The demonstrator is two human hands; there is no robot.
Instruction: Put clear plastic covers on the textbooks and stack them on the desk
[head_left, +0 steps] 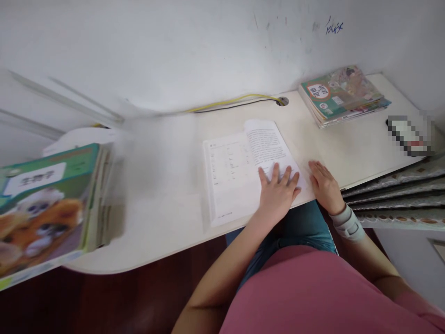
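Observation:
Printed white paper sheets lie open on the white desk, one sheet overlapping another at an angle. My left hand rests flat on the lower right part of the sheets, fingers spread and not gripping them. My right hand lies palm down on the desk just right of the paper's corner, fingers apart and holding nothing. A grey wrist brace wraps my right wrist.
A stack of illustrated books sits at the desk's back right. A thick pile of books with a cartoon-dog cover overhangs the left end. A yellow cable runs along the wall into a desk grommet. A pixelated object sits far right, above quilted fabric.

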